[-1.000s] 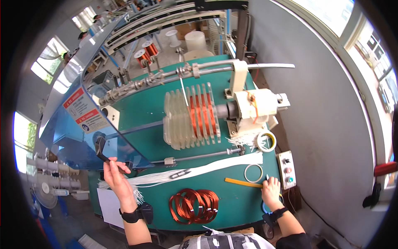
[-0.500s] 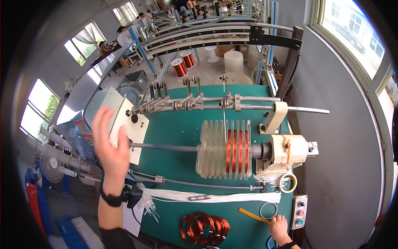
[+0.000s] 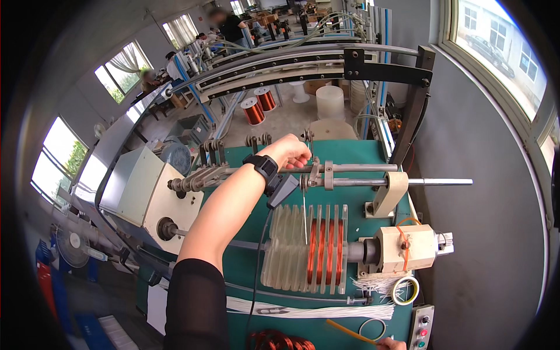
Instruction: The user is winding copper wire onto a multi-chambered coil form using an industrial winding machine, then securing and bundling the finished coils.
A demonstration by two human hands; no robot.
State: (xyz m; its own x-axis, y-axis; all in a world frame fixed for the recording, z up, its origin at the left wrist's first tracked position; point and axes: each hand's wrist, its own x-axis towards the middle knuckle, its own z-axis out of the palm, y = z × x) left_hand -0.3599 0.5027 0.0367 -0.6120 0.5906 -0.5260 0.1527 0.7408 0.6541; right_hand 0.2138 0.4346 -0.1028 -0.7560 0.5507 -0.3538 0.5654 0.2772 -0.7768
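Green worktop (image 3: 364, 153), head view: L hand (image 3: 290, 153) is out over the guide rods (image 3: 361, 168), approx. mid-bench, forearm crossing from the lower edge. Its fingers are curled in beside the small guide wheel (image 3: 307, 135); cannot tell if they grip the wheel, a strand or nothing. Black wrist unit (image 3: 283, 191) on L wrist, cable hanging down. Below the rods, a white strand (image 3: 304, 216) runs down to the clear slotted former (image 3: 286, 248), mounted on the shaft; copper-coloured wire (image 3: 324, 254) fills the slots at its R end. Cream housing (image 3: 420, 248) w/ orange band stands R of former. R hand (image 3: 392, 345) is at bottom edge, partly cut off, fingers at the near end of the yellow strip (image 3: 350, 332); strip slants up to the L. Finger closure on it: cannot tell. Pale ring (image 3: 373, 329) lies just beside the strip; tape roll (image 3: 405, 290) near housing base. White strand bundle (image 3: 326, 311) lies across the front w/ a small dark tool (image 3: 273, 311) on it. Copper-coloured coils (image 3: 283, 341) at bottom edge, partly out of view. Control box (image 3: 422, 332), red & green buttons, R of R hand.
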